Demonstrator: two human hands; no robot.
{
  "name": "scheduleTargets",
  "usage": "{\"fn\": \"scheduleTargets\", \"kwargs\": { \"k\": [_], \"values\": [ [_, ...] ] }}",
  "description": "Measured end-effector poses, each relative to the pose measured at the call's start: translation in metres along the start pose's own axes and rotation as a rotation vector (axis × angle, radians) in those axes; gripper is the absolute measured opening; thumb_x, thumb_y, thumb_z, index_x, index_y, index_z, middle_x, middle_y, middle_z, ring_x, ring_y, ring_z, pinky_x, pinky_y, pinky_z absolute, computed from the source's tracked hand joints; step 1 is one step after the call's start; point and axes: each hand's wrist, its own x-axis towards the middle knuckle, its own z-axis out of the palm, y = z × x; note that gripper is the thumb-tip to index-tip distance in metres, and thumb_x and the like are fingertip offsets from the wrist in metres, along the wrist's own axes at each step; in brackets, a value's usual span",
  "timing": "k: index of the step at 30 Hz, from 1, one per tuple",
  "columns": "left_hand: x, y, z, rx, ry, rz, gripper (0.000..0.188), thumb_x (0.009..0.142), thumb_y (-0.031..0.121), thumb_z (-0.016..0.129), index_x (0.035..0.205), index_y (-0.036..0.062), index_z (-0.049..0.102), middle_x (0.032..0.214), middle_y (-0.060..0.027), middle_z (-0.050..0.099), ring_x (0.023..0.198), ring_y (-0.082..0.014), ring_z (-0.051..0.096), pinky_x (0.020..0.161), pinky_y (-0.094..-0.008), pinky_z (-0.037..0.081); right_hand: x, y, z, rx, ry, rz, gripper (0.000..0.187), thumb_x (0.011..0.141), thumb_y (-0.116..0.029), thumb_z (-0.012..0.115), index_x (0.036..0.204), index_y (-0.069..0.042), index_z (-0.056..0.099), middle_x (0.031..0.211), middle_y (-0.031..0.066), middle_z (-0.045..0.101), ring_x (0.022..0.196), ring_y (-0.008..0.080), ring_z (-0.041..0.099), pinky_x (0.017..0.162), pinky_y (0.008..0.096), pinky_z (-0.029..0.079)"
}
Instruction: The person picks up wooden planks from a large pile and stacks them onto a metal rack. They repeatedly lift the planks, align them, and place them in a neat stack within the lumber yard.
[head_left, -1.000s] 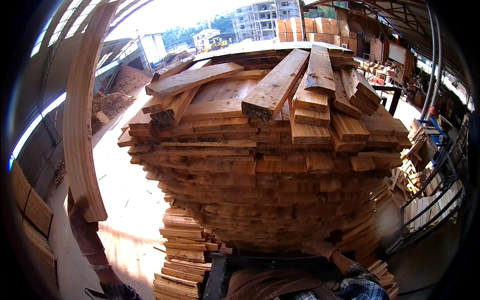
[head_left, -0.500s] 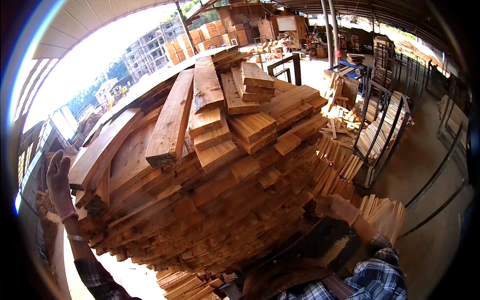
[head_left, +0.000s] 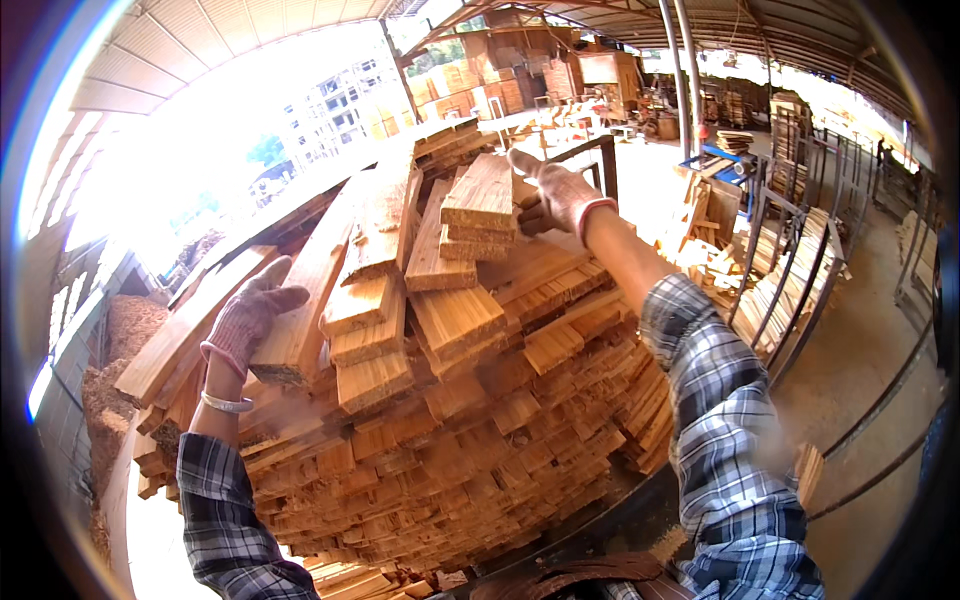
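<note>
A large pile of sawn boards [head_left: 470,420] fills the middle, with several loose planks on top. My left hand [head_left: 245,315], in a knit glove, is at the near left, beside the end of a long plank [head_left: 300,335]. Its thumb points right over that plank and its fingers are stretched out. My right hand [head_left: 562,198], also gloved, is at the right side of a small stack of short boards [head_left: 480,195]. Its index finger points along them and the other fingers are bent at their edge; whether they touch is unclear. Neither hand is closed around wood.
Black metal frames [head_left: 790,270] holding wood stand at the right. Loose offcuts [head_left: 700,250] lie beyond the pile. Sawdust [head_left: 130,335] is heaped at the left, and a pale post [head_left: 690,80] rises behind.
My right hand has risen from low beside the pile to the short boards on top. My left hand has moved right, over the planks. The view has shifted slightly.
</note>
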Motion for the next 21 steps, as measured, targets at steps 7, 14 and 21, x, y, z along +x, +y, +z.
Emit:
{"fn": "scheduleTargets", "kwargs": {
  "k": [7,14,21],
  "values": [
    [0.005,0.104,0.038,0.12,0.028,0.019,0.071,0.078,0.018,0.074,0.139,0.0029,0.04,0.123,-0.0204,0.057,0.116,-0.0261,0.055,0.099,-0.037,0.044,0.061,0.036,0.037,0.677,-0.229,0.214,0.051,0.086,-0.027,0.065,0.123,0.001,0.044,0.11,0.0179,0.059,0.092,0.0307,0.061,0.078,0.0497,0.051],
    [0.01,0.103,0.056,0.736,0.009,-0.094,0.074,0.082,0.045,0.067,0.139,0.0069,0.04,0.138,-0.0135,0.048,0.121,-0.0289,0.051,0.1,-0.0405,0.044,0.028,0.019,-0.061,0.294,-0.286,0.109,0.045,0.077,-0.028,0.072,0.11,-0.003,0.056,0.091,0.0148,0.066,0.074,0.026,0.066,0.071,0.0394,0.056],
    [-0.001,0.058,0.022,-0.031,0.087,-0.13,0.079,0.076,0.011,0.076,0.14,-0.0051,0.032,0.13,-0.0225,0.051,0.108,-0.0232,0.06,0.086,-0.0313,0.055,0.05,0.027,-0.074,0.173,-0.325,-0.005,0.035,0.076,-0.024,0.074,0.096,0.002,0.063,0.085,0.0117,0.066,0.065,0.0213,0.064,0.064,0.0356,0.054]
  ]
}}
